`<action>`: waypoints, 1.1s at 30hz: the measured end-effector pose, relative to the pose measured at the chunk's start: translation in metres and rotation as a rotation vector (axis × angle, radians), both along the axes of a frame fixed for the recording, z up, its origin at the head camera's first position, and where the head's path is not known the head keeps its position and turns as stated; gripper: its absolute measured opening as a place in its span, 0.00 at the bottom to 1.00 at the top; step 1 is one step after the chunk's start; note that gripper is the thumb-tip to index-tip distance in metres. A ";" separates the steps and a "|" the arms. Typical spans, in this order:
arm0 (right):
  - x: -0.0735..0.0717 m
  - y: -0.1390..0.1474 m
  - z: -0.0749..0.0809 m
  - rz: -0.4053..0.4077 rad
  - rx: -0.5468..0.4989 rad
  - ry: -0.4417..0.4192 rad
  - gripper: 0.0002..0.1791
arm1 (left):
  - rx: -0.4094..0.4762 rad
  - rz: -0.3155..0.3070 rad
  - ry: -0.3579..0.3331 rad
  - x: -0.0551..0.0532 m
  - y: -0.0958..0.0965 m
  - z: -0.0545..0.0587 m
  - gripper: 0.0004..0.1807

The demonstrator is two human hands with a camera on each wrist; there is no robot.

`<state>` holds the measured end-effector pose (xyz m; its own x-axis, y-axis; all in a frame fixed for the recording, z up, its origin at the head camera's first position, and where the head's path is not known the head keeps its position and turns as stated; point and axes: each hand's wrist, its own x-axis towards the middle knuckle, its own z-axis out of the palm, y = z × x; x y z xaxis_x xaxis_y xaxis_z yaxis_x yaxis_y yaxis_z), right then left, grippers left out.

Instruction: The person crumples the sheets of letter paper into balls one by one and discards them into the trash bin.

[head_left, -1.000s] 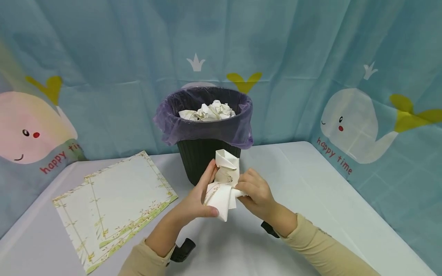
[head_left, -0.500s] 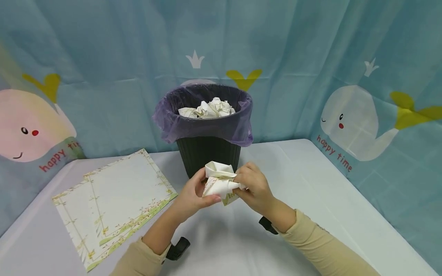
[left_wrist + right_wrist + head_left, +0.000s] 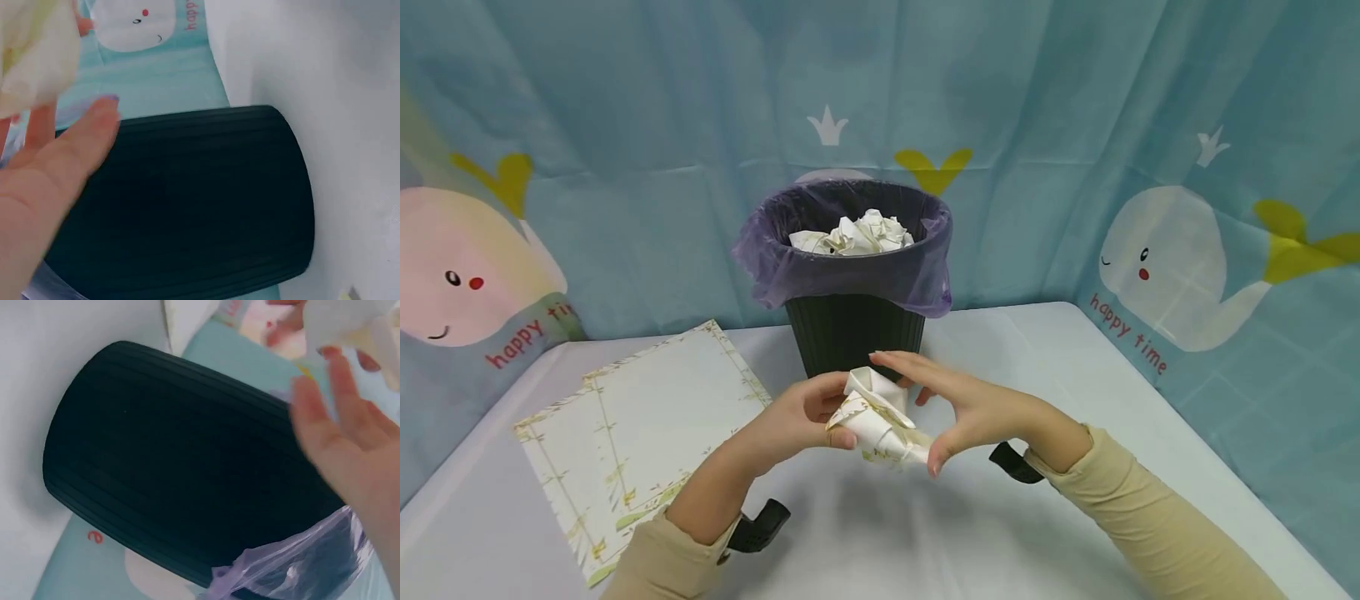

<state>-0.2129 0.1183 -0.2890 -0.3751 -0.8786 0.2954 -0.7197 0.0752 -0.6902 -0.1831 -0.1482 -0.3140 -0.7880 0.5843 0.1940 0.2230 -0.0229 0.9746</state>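
Observation:
A partly crumpled sheet of white paper with a printed floral border (image 3: 880, 425) is held above the table, in front of the bin. My left hand (image 3: 792, 423) grips its left side, thumb in front and fingers behind. On the other side my right hand (image 3: 981, 410) is spread, fingers extended and thumb apart. Its thumb tip lies close to the paper's right end; whether it touches, I cannot tell. The left wrist view catches part of the crumpled paper (image 3: 37, 59) above the fingers. In the right wrist view, the right hand (image 3: 356, 431) is blurred below the paper.
Behind the hands stands a dark ribbed bin (image 3: 853, 333) lined with a purple bag (image 3: 850, 279). Crumpled paper balls (image 3: 861, 235) fill its mouth. Two flat overlapping bordered sheets (image 3: 677, 408) lie on the white table (image 3: 1075, 400) at left. A blue whale-print curtain (image 3: 1022, 167) surrounds the table.
The paper has been folded into a smaller bundle. My right hand, which pinched its right side, has let go and spread its fingers. The left hand keeps its grip, shifted slightly left.

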 end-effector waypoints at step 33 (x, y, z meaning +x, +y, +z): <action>0.020 -0.034 -0.046 -0.293 -0.432 -0.199 0.28 | -0.076 0.568 0.007 0.005 0.051 -0.006 0.12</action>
